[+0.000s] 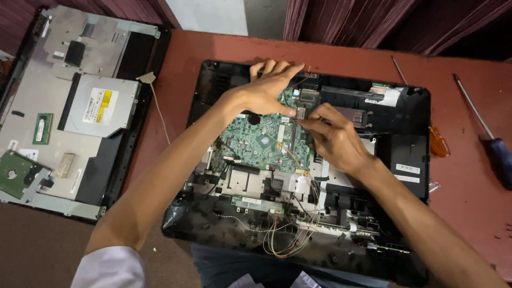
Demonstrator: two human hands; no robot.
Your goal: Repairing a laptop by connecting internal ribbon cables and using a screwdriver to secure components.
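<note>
An opened black computer chassis (410, 133) lies on the reddish table, with a green motherboard (256, 144) in its middle. My left hand (266, 88) rests on the board's upper edge, fingers spread, thumb pressing beside a small metal part (301, 113). My right hand (333, 136) pinches that same small part between thumb and forefinger. Loose thin wires (288, 240) trail from the board toward the chassis's near edge.
A removed metal panel (32, 101) at the left carries an optical drive (101, 106), a memory stick (42, 128) and a hard drive (16, 173). Two screwdrivers lie at the right, one orange-handled (438, 141), one blue-handled (498, 154). Dark curtains hang behind.
</note>
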